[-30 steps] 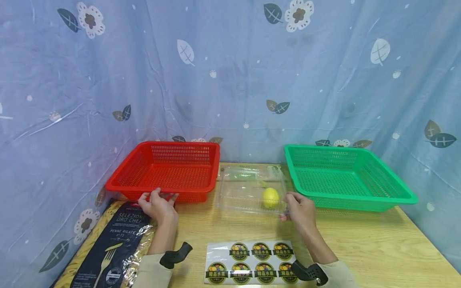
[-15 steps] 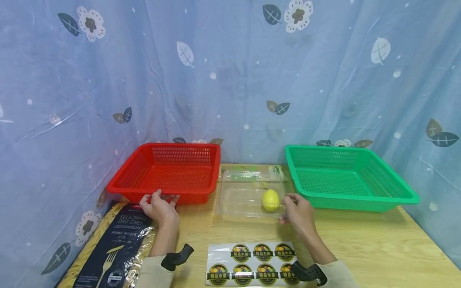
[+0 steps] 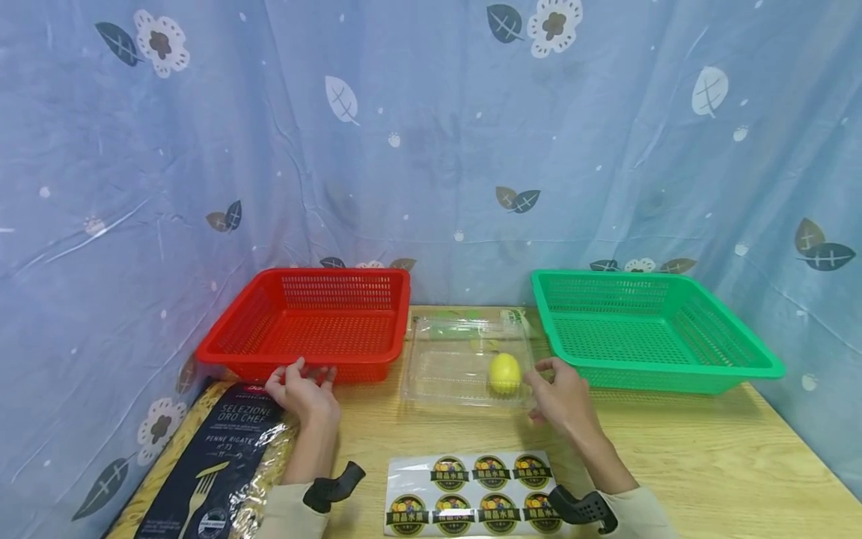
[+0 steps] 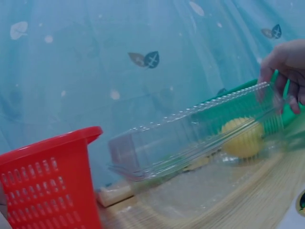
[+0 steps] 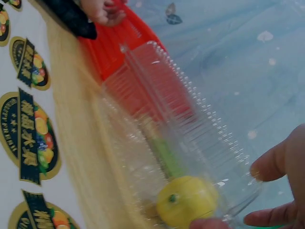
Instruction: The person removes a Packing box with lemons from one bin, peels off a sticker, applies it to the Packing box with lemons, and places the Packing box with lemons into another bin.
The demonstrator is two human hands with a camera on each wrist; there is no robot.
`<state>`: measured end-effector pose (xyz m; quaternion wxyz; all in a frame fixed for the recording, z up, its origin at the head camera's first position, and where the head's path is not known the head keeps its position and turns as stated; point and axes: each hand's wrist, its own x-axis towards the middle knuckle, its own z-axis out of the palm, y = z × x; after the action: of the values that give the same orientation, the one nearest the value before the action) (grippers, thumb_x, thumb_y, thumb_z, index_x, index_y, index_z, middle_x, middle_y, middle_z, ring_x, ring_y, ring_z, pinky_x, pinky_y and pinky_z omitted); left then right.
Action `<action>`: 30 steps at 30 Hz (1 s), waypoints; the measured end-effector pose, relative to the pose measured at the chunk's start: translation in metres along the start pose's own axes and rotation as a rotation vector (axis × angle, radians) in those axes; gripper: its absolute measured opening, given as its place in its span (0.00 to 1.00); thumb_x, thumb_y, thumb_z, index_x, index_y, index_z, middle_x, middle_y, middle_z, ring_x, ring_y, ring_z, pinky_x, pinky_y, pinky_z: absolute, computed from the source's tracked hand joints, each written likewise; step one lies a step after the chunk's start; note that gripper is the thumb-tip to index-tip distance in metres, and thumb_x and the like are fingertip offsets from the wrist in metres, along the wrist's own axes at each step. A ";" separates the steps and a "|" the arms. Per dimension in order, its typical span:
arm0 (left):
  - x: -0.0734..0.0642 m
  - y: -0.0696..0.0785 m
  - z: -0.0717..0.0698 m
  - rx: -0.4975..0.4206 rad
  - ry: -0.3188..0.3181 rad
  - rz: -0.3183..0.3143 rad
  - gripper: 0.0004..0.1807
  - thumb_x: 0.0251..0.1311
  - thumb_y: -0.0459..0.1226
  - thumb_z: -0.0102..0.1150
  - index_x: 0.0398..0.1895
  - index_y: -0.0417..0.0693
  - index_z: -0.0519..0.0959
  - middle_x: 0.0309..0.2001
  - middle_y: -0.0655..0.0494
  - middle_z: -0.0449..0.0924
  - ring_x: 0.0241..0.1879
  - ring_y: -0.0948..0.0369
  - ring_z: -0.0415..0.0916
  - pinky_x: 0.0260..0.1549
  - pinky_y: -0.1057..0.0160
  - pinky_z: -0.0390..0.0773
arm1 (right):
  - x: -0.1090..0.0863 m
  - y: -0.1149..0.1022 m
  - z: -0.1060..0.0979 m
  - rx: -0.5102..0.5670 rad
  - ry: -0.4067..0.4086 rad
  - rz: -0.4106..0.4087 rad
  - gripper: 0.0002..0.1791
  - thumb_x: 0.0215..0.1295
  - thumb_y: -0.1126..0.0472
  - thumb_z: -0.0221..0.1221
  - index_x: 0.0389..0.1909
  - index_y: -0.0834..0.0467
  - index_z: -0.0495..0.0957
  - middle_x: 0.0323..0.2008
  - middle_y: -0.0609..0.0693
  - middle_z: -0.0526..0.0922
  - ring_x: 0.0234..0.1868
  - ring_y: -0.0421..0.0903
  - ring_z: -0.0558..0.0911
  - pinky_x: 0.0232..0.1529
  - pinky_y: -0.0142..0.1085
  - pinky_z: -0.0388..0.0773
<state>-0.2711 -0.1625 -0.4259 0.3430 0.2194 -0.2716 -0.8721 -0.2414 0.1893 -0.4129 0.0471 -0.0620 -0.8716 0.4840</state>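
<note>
A clear plastic clamshell box (image 3: 444, 367) rests on the table between two baskets. Inside it, toward the right end, is a lemon (image 3: 505, 373), seen through the plastic; whether the lid is fastened I cannot tell. My right hand (image 3: 564, 400) is beside the box's right front corner, thumb and fingers spread apart. In the right wrist view the box's ribbed edge (image 5: 205, 102) lies close to these fingers. My left hand (image 3: 308, 395) is at the front wall of the red basket (image 3: 337, 329), its fingers loosely bent below the rim.
A green basket (image 3: 626, 378) stands at the right. A bag of penne pasta (image 3: 222, 457) lies at the left under my left forearm. A sheet of round fruit stickers (image 3: 471, 490) is near the front. A patterned curtain (image 3: 444, 150) hangs behind the table (image 3: 720, 457).
My right hand has drawn slightly back from the box's corner and its fingers have parted. The box's front edge has come down a little. My left hand has barely shifted.
</note>
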 end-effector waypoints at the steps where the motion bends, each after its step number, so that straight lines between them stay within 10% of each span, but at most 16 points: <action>1: -0.001 -0.001 0.000 0.002 0.000 -0.002 0.08 0.70 0.32 0.46 0.43 0.53 0.61 0.39 0.51 0.67 0.22 0.58 0.68 0.27 0.62 0.79 | -0.001 -0.001 -0.002 -0.017 -0.007 -0.003 0.24 0.69 0.54 0.55 0.60 0.64 0.72 0.28 0.57 0.84 0.18 0.52 0.85 0.23 0.44 0.83; 10: -0.020 -0.010 0.000 0.063 -0.015 0.029 0.04 0.71 0.31 0.42 0.43 0.48 0.62 0.32 0.50 0.67 0.19 0.60 0.65 0.20 0.67 0.73 | -0.003 -0.005 -0.010 -0.109 -0.028 -0.044 0.22 0.71 0.54 0.54 0.58 0.65 0.75 0.19 0.54 0.82 0.18 0.51 0.85 0.19 0.41 0.79; 16: -0.032 -0.012 -0.003 0.099 -0.034 0.058 0.08 0.67 0.27 0.44 0.38 0.49 0.60 0.20 0.55 0.63 0.17 0.63 0.60 0.15 0.69 0.64 | -0.007 -0.010 -0.020 -0.318 0.041 -0.127 0.24 0.72 0.51 0.55 0.57 0.65 0.77 0.10 0.45 0.65 0.09 0.39 0.59 0.10 0.31 0.56; 24: -0.049 -0.013 -0.010 0.221 -0.196 0.149 0.15 0.57 0.20 0.44 0.25 0.48 0.58 0.18 0.56 0.65 0.14 0.66 0.56 0.14 0.69 0.55 | -0.024 -0.031 -0.019 -0.404 0.234 -0.269 0.17 0.69 0.54 0.54 0.48 0.61 0.82 0.23 0.51 0.84 0.10 0.43 0.64 0.09 0.34 0.57; 30: -0.064 -0.009 -0.017 0.408 -0.455 0.189 0.14 0.56 0.18 0.45 0.20 0.41 0.60 0.16 0.54 0.65 0.14 0.62 0.58 0.13 0.69 0.57 | -0.035 -0.037 -0.008 -0.327 0.280 -0.477 0.07 0.65 0.61 0.62 0.38 0.60 0.85 0.24 0.50 0.85 0.11 0.37 0.69 0.12 0.33 0.62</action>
<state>-0.2227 -0.1163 -0.4321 0.3017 0.0566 -0.5300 -0.7905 -0.2080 0.1706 -0.3779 0.2683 0.0715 -0.9128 0.2995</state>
